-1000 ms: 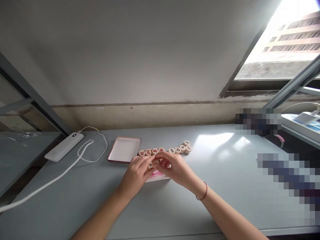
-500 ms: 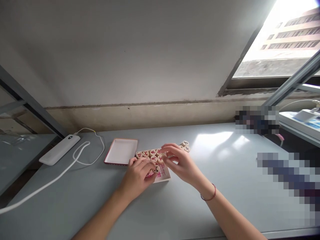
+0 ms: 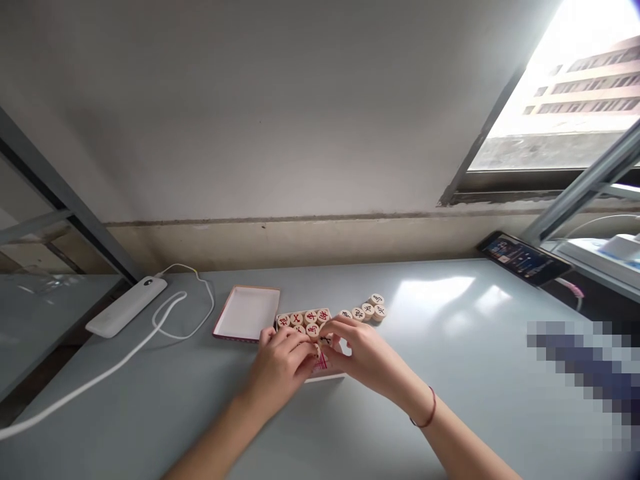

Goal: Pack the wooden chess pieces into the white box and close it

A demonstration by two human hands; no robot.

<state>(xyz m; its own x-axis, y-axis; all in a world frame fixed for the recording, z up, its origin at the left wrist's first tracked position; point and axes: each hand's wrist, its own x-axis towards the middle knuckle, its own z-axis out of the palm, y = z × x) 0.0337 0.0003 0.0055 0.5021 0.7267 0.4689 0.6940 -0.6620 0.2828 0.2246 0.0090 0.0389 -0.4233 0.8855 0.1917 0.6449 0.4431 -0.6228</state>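
1. Your left hand [image 3: 280, 363] rests at the near side of the packed pieces, its fingers curled down over them. Your right hand [image 3: 365, 353] comes in from the right, its fingertips close to the left hand's.
2. Your hands are close together, almost touching, over a round wooden piece with a black character [image 3: 325, 339]. You cannot tell whether either hand is clamped on it or on any other piece.
3. Round pale wooden Chinese chess pieces with red characters [image 3: 303, 318] stand packed in rows on a shallow white box base with pink printing [image 3: 327, 377], just in front of your fingers.
4. A curved row of loose round wooden pieces with black characters [image 3: 364, 311] lies on the desk, just right of the packed rows.
5. A shallow white box lid with a red rim [image 3: 245, 313] lies open side up, just left of the box base.
6. A white power bank [image 3: 126, 307] with a white cable [image 3: 103, 371] lies to your left on the pale grey desk [image 3: 465, 400]. A smartphone [image 3: 523, 259] lies at the desk's far right edge. A thin red bracelet [image 3: 428, 409] circles your right wrist.
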